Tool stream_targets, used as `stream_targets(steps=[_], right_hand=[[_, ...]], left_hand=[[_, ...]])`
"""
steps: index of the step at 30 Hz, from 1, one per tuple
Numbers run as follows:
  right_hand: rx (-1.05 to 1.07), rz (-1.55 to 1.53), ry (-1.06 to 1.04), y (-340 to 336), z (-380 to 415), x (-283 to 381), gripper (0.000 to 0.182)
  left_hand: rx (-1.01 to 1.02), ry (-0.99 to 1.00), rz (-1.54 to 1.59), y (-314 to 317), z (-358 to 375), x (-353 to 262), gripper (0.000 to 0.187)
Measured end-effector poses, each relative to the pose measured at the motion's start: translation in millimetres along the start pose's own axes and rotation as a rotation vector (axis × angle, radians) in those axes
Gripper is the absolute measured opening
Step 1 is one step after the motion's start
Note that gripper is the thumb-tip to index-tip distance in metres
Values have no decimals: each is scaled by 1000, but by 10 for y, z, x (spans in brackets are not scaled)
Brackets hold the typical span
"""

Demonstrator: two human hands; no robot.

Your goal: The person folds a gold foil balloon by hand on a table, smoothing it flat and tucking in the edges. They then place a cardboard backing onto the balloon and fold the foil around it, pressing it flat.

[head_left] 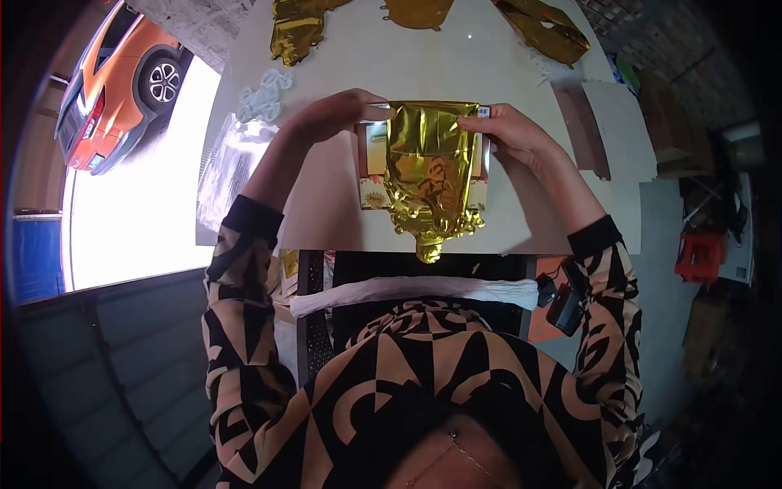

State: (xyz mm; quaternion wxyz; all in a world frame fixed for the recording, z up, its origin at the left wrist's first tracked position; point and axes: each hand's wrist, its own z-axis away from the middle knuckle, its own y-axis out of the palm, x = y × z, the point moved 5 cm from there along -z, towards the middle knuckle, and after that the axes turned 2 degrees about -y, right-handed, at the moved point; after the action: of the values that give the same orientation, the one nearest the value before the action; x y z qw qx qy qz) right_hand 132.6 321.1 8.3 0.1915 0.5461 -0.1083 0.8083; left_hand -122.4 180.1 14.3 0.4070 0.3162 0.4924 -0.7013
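A folded gold foil balloon [432,163] lies over a printed card [374,183] whose sides show beyond the foil. My left hand [354,110] is closed at the upper left corner, its thumb by the foil's edge. With the thumb pressed on the foil, my right hand [505,130] grips the upper right corner, fingers behind the card. The foil's crumpled lower end hangs past the card's bottom edge. How far the fingers reach behind the card is hidden.
More gold foil pieces [542,31] lie along the far side of the pale table [326,224]. Clear plastic bags [236,167] and a white coiled bundle [265,95] are on the left. A brown cardboard strip [581,130] lies at right. A white padded bar [415,289] crosses before my body.
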Motion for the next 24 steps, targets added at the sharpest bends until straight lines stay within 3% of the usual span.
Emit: stream_targets(steps=[3, 6, 9, 10, 13, 16, 19, 24], right_hand=[[20, 33, 43, -75, -160, -32, 24], [3, 57, 80, -124, -286, -84, 24], [-7, 28, 101, -144, -338, -194, 26], [-3, 4, 103, -115, -323, -190, 26], [14, -11, 94, -65, -298, -128, 27], [-25, 7, 97, -67, -294, -134, 27], [-66, 26, 85, -73, -246, -75, 23], [-164, 112, 58, -296, -165, -103, 21]], left_hand=[[-50, 194, -225, -82, -206, 68, 45], [-267, -27, -315, -126, -51, -253, 46], [-445, 275, -372, 112, -66, -422, 46], [-384, 469, -400, 255, -91, -370, 49], [-402, 394, -678, 766, -144, -451, 56], [-472, 489, -806, 1013, -175, -352, 62], [-421, 351, -950, 1101, -212, -275, 65], [-461, 359, -929, 1102, -188, -330, 67]])
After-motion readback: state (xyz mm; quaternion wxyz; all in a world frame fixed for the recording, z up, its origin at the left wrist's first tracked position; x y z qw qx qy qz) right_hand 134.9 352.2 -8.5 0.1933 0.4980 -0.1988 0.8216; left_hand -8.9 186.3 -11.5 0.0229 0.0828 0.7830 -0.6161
